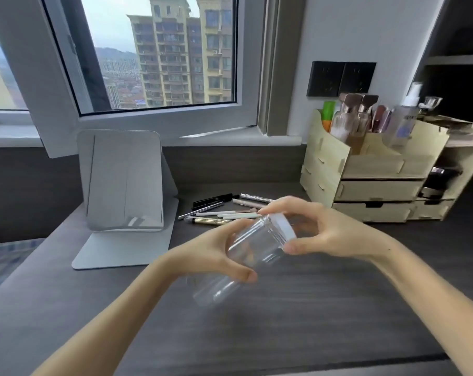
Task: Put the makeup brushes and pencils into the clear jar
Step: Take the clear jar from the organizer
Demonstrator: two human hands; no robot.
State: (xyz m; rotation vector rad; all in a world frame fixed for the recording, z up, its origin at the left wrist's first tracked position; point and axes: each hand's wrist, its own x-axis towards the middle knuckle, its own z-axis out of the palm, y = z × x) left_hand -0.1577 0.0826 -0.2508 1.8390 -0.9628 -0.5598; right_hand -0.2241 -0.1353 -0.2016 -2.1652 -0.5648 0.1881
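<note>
Clear plastic jar (253, 246) is up off the surface (297, 308), held tilted w/ its white lid (282, 225) pointing up and to the right. Left hand (211, 252) has its grip wrapped around the jar body, thumb across the near side. Right hand (320, 230) pinches the lid, fingertips on the top rim and thumb on the lower edge, so both grips are closed on the same thing. Lid looks on the jar, can't tell if it's loosened.

Brushes and pencils (224, 211) are lying in a loose pile on the dark wood-grain surface, just behind the hands, btw the mirror (122, 180) on the left and the wooden organizer (376, 169) on the right. None of them are in the jar. Mix of black, white and gold-ish sticks, mostly lying sideways.

Organizer has bottles (350, 120) standing in the top and drawers below. Window (159, 52) behind shows apartment blocks.
</note>
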